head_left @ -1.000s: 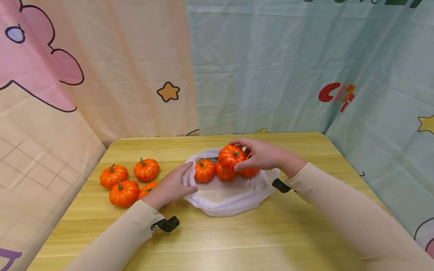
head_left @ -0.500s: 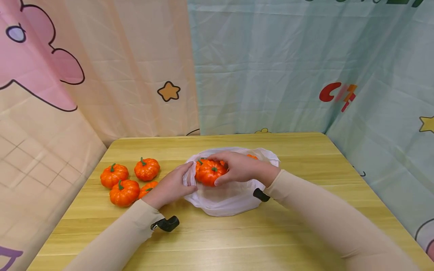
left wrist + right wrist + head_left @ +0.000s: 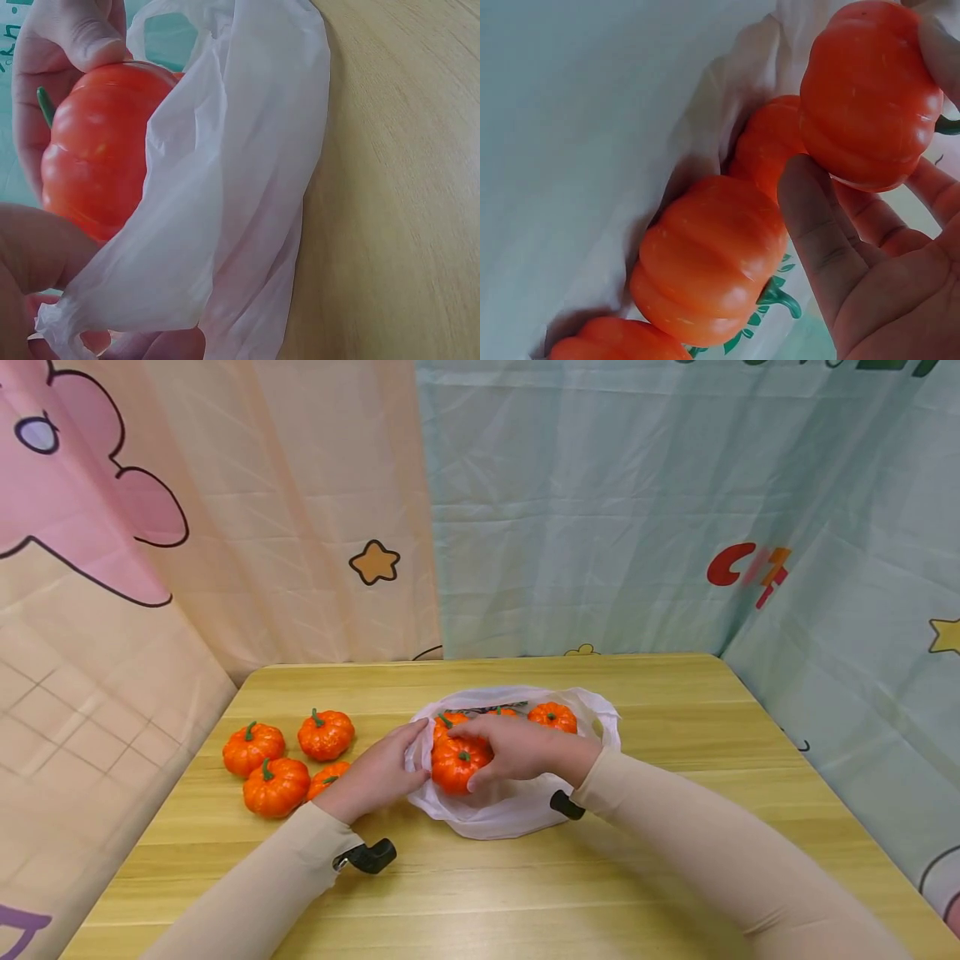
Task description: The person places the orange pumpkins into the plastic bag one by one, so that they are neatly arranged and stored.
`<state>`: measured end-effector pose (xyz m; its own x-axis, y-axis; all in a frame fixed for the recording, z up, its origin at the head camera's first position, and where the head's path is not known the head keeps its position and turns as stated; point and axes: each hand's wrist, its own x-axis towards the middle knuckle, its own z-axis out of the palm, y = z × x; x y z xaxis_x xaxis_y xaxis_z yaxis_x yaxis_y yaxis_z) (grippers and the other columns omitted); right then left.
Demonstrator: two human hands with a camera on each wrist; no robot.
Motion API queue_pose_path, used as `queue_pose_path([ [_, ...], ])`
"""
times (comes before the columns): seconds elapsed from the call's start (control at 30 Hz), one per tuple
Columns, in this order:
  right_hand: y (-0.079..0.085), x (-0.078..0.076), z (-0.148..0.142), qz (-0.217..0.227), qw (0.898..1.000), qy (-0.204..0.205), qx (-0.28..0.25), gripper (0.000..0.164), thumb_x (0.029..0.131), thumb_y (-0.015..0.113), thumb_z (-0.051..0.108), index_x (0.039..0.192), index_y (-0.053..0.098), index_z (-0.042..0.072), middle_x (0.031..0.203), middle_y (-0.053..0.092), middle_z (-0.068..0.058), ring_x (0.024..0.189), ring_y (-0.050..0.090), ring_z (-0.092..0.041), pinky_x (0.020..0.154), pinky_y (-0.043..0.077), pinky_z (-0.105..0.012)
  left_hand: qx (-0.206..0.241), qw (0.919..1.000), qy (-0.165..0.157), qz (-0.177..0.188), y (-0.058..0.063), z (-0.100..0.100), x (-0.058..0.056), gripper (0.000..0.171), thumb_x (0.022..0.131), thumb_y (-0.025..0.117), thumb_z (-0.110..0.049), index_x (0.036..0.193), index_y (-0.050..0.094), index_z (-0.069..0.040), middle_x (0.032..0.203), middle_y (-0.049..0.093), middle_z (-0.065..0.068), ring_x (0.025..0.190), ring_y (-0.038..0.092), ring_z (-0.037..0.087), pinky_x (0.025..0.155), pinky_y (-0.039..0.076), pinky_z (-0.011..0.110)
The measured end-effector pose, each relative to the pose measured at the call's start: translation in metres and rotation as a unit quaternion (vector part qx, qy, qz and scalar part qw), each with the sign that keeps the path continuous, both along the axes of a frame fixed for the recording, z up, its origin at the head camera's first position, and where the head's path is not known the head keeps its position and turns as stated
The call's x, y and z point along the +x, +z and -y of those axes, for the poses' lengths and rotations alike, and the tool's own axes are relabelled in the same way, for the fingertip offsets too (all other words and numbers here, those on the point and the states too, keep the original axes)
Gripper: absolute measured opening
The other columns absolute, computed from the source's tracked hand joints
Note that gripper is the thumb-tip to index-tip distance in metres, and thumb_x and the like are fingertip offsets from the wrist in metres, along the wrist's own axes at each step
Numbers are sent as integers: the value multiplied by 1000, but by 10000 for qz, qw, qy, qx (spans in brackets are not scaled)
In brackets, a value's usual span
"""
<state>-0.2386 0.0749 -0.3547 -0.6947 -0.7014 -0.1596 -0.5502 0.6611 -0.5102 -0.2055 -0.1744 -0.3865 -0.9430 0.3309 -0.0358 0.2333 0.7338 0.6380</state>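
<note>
A white plastic bag [image 3: 491, 827] lies with its mouth spread open on the table. My left hand [image 3: 382, 772] grips the bag's left edge, and the bunched film [image 3: 64, 319] shows between thumb and fingers in the left wrist view. Inside the bag's left part, my right hand [image 3: 517, 747] holds a small orange pumpkin [image 3: 459, 768] with a green stem, thumb and fingers around its sides. Behind it in the bag sit other pumpkins, one at the right [image 3: 553, 717] and one at the left [image 3: 448, 722]. The right wrist view shows a middle pumpkin [image 3: 709, 259] among them.
Left of the bag, several pumpkins stand on the wooden table [image 3: 480, 910], including a back one [image 3: 326, 735] and a front one [image 3: 275, 787]. Another pumpkin [image 3: 327, 777] is partly behind my left forearm. Printed curtains [image 3: 600, 527] enclose the table's back and sides.
My right hand has carried its pumpkin from above the back of the bag leftward, then lower and nearer, into the front left part. The left hand has stayed at the bag's edge.
</note>
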Motion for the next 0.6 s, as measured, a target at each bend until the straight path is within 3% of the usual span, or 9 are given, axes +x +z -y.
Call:
queue_pose_path([
  [0.3,-10,1,1,321,9994,-110,81,77,87,85,23,156,52,26,153,55,-1,138,52,-24,120,43,-46,4,10000,10,5,1,0,1,80,95,68,-9,166,32,-9,167,38,20,151,42,44,125,32,62],
  [0.6,-18,4,4,132,9989,-36,438,76,89,85,28,157,50,31,158,49,-7,139,51,-26,120,42,-48,7,10000,-17,82,-3,0,-1,79,97,68,-9,167,30,-11,170,35,18,153,40,43,125,33,62],
])
